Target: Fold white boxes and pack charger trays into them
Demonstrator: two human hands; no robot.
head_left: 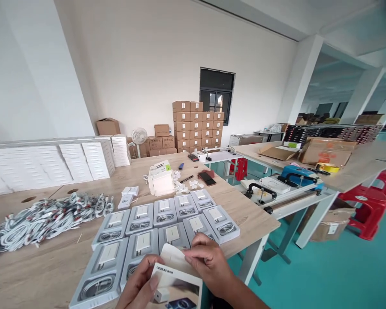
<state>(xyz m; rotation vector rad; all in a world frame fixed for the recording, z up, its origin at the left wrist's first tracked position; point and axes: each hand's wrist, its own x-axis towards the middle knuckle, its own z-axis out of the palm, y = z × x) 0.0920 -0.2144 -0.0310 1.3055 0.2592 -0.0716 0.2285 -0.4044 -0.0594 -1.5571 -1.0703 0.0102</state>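
Note:
A white printed charger box point(177, 279) with a picture of a plug and a phone is low in the middle of the head view. My left hand point(140, 283) grips its left side, the thumb lying on the printed front. At the top edge a white flap point(173, 254) stands up, and my right hand point(209, 264) pinches it between thumb and fingers. Whether anything is inside the box cannot be seen. Just beyond lie several grey trays point(80, 274) in rows, each with a white charger plug point(143, 241) and a coiled white cable point(98, 286). My hands partly cover the nearest trays.
A heap of white cables point(51, 219) lies left, before stacked white boxes point(83, 161). Flat white boxes point(161, 182), a phone point(207, 178) and a pen point(186, 179) sit beyond the trays. The table edge point(273, 227) runs at right, near clamp-fitted equipment point(276, 189) and red stools point(369, 206).

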